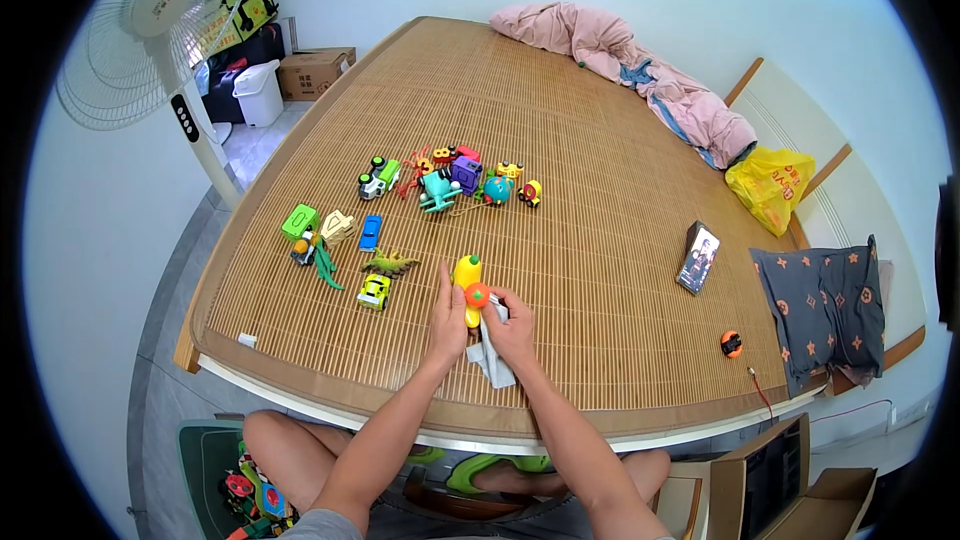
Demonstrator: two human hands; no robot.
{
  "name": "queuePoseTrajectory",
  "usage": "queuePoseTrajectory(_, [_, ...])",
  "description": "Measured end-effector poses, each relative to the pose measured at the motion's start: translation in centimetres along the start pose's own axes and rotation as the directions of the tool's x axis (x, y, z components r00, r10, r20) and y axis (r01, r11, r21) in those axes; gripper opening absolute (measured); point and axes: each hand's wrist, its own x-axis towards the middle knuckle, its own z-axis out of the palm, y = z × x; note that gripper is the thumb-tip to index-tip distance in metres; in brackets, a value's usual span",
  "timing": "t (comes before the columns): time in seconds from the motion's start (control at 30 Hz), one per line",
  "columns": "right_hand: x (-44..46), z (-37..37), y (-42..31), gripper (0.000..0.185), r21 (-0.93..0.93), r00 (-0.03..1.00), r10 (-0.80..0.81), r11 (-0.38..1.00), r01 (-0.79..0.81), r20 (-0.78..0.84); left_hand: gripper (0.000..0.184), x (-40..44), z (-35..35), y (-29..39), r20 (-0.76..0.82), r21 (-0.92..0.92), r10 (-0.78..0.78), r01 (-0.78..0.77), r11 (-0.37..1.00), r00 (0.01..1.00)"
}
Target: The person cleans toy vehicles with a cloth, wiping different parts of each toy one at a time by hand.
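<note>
1. Reaching over the near edge of the mat (620, 260): two bare forearms, slanting inward, elbows wide, hands close together.
2. Left hand (447, 320): palm turned inward, fingers extended and pointing away from the body, laid along the left side of the yellow toy (467, 271). Open rather than curled.
3. Right hand (512, 327): fingers bent, thumb side toward the left hand, closed on the cloth (493, 364) and against the toys' right side. Exact fingertip contact partly hidden.
4. Yellow toy: long, lengthwise between the hands, its far end showing beyond them.
5. Orange toy (477, 295): round, green-marked, lying over the yellow one's middle, between the hands.
6. Cloth: grey, crumpled, hanging from the right hand toward the near edge.
7. Left of the hands: yellow truck (374, 292), with the spiky dinosaur (389, 262) just behind it; farther out, the blue car (370, 232).
</note>
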Motion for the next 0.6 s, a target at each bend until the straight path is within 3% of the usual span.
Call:
queuePoseTrajectory(0.07, [-0.1, 0.0, -0.8, 0.021, 0.05, 0.998, 0.058, 0.997, -0.059, 0.018, 0.07, -0.2, -0.4, 0.2, 0.092, -0.022, -0.129, 0.132, 0.991, 0.987])
queuePoseTrajectory(0.13, [0.0, 0.0, -0.5, 0.021, 0.1, 0.993, 0.115, 0.988, -0.118, 0.039, 0.073, 0.0, -0.7, 0.0, 0.156, -0.04, -0.137, 0.145, 0.989, 0.978])
queuePoseTrajectory(0.2, [0.2, 0.0, 0.2, 0.021, -0.04, 0.998, -0.063, 0.997, 0.063, -0.017, 0.076, 0.3, -0.5, -1.0, 0.182, -0.062, -0.095, 0.108, 0.992, 0.979])
queuePoseTrajectory(0.3, [0.1, 0.0, 0.3, 0.02, -0.065, 0.997, -0.073, 0.995, 0.073, -0.005, 0.076, 0.5, -0.1, -2.0, 0.115, 0.104, 0.139, -0.151, 0.983, 0.984])
queuePoseTrajectory(0.37, [0.1, -0.1, 0.3, 0.02, -0.068, 0.998, -0.069, 0.995, 0.069, -0.002, 0.073, 0.1, -0.3, 0.4, 0.156, 0.028, -0.098, 0.095, 0.995, 0.983])
queuePoseTrajectory(0.5, [0.2, 0.0, 0.7, 0.02, -0.094, 0.995, -0.097, 0.991, 0.096, -0.009, 0.072, 0.0, -0.2, 1.0, 0.153, 0.064, -0.142, 0.134, 0.989, 0.978])
queuePoseTrajectory(0.6, [0.1, 0.1, 0.4, 0.02, -0.04, 0.999, -0.029, 0.999, 0.028, -0.014, 0.074, 0.3, -0.3, -0.6, 0.112, 0.103, -0.044, 0.033, 0.994, 0.993])
